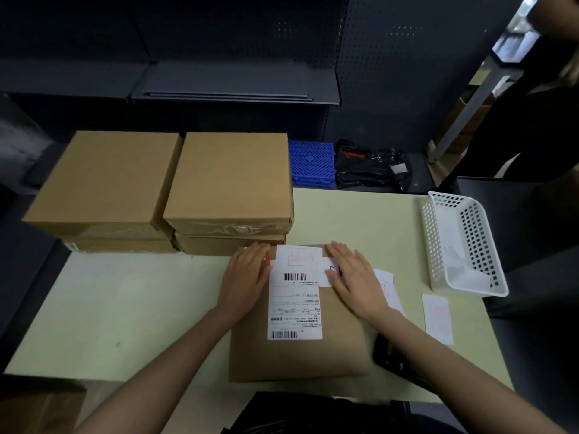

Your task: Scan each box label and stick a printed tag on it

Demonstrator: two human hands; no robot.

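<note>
Our left hand (pixel 247 270) and right hand (pixel 352 275) press flat, fingers straight, on the near brown cardboard box (pixel 297 355), its red-stamped white paper tag (pixel 299 256) apparently on; four stacked brown boxes (pixel 228 177) far left look untagged.

Brown box (pixel 297 355) at table (pixel 125 308) centre, long white shipping label (pixel 295 296) with barcodes on top. Left hand (pixel 247 274) flat on box at label's 9 o'clock, right hand (pixel 354 277) flat at 3 o'clock, over a smaller white tag (pixel 327 272). Stacked cardboard boxes (pixel 175 189) at 11 o'clock. White perforated basket (pixel 463 242) at 2 o'clock. Loose printed tags (pixel 437 317) at 3 o'clock beside box. Dark handheld device (pixel 391 355), blurred, at 4 o'clock under right forearm.
</note>
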